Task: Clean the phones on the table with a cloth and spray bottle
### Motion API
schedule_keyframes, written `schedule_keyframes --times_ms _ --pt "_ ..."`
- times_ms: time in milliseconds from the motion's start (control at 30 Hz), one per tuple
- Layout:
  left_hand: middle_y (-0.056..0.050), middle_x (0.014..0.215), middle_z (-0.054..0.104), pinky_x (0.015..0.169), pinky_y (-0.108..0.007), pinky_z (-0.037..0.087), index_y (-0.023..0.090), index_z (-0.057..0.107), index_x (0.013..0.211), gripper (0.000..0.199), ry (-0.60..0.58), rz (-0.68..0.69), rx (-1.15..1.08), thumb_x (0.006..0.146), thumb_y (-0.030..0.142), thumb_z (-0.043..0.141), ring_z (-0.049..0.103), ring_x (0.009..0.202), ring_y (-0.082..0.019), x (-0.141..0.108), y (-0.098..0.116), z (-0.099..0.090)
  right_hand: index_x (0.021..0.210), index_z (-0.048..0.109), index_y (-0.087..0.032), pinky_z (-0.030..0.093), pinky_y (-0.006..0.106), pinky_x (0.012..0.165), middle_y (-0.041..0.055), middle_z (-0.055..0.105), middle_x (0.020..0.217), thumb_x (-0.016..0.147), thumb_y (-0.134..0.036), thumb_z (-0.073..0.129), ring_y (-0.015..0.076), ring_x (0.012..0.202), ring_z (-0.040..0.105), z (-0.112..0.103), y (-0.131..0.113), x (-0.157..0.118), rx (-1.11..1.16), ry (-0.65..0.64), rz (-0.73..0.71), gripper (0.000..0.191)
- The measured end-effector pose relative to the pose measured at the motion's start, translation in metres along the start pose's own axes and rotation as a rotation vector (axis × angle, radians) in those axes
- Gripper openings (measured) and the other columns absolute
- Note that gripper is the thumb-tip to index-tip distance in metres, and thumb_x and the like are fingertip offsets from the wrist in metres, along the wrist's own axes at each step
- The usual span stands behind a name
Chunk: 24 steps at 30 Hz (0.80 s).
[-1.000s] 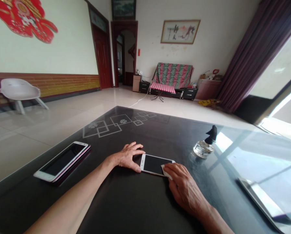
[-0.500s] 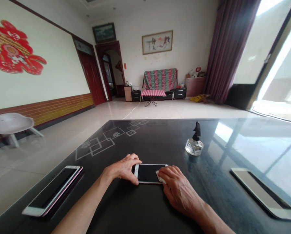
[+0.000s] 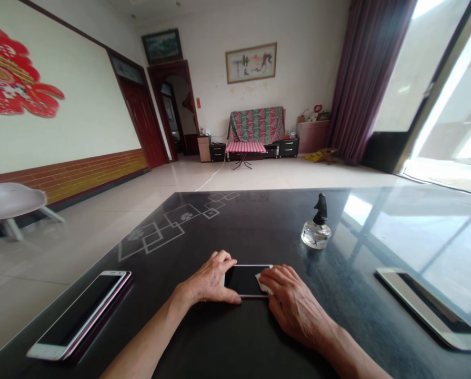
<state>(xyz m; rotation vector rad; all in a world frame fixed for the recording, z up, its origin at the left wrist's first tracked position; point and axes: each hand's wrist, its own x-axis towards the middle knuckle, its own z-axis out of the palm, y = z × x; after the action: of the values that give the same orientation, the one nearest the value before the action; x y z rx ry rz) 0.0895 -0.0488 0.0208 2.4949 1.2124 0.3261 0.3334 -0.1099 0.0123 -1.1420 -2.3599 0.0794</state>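
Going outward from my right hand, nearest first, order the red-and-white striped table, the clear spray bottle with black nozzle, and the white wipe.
1. White wipe, under the right hand's fingers.
2. Clear spray bottle, ahead on the glossy black table.
3. Red-and-white striped table, across the room.

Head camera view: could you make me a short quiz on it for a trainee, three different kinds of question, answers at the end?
1. True or false: the spray bottle stands upright on the black table.
2. What is under the fingers of the right hand? A) a sponge; B) a white wipe; C) a brush.
3. Fill in: the left hand has its grip on the ____ end of the smartphone.

Key: 1 true; 2 B; 3 left.
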Motion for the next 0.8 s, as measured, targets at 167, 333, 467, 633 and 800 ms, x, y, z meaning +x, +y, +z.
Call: schedule_keyframes --times_ms 167,333,467,633,800 --pt "-0.009 0.112 0.052 0.093 -0.041 0.045 0.019 0.055 0.126 0.084 0.005 0.058 0.033 0.058 0.065 0.074 0.049 0.102 -0.028 0.003 -0.001 -0.001 0.113 0.061 -0.020 0.037 0.046 0.101 0.0085 0.062 0.108 0.082 -0.009 0.047 0.0221 0.100 0.054 -0.001 0.001 0.000 0.005 0.022 -0.005 0.036" --pt "-0.008 0.112 0.053 0.090 -0.037 0.046 0.020 0.056 0.126 0.080 -0.053 0.098 0.036 0.057 0.055 0.079 0.051 0.101 -0.027 0.002 -0.005 -0.011 0.112 0.061 -0.021 0.038 0.046 0.099 0.0086 0.061 0.110 0.081 -0.007 0.045 0.0226 0.100 0.054 -0.002 0.001 0.001 0.021 0.014 -0.006 0.037" --pt "-0.007 0.118 0.051 0.091 -0.034 0.046 0.024 0.053 0.129 0.077 -0.109 0.084 0.008 0.058 0.039 0.079 0.051 0.105 -0.027 -0.001 -0.005 -0.018 0.109 0.061 -0.021 0.039 0.045 0.098 0.0077 0.061 0.110 0.081 -0.006 0.044 0.0223 0.099 0.053 -0.003 0.000 0.003 0.028 -0.008 0.002 0.035" --pt "-0.007 0.113 0.057 0.091 -0.033 0.046 0.020 0.058 0.125 0.074 -0.064 0.092 0.000 0.055 0.033 0.078 0.054 0.102 -0.026 0.000 -0.005 -0.016 0.111 0.061 -0.021 0.041 0.044 0.096 0.0080 0.061 0.110 0.082 -0.007 0.044 0.0222 0.099 0.054 -0.004 0.000 0.002 0.026 0.015 -0.018 0.036" --pt "-0.009 0.121 0.061 0.098 -0.034 0.043 0.018 0.057 0.128 0.075 -0.036 0.061 -0.050 0.057 0.033 0.077 0.056 0.107 -0.027 0.000 -0.008 -0.020 0.114 0.060 -0.018 0.043 0.043 0.094 0.0100 0.061 0.111 0.084 -0.009 0.044 0.0226 0.100 0.055 -0.002 0.006 0.003 0.006 0.072 -0.041 0.035"
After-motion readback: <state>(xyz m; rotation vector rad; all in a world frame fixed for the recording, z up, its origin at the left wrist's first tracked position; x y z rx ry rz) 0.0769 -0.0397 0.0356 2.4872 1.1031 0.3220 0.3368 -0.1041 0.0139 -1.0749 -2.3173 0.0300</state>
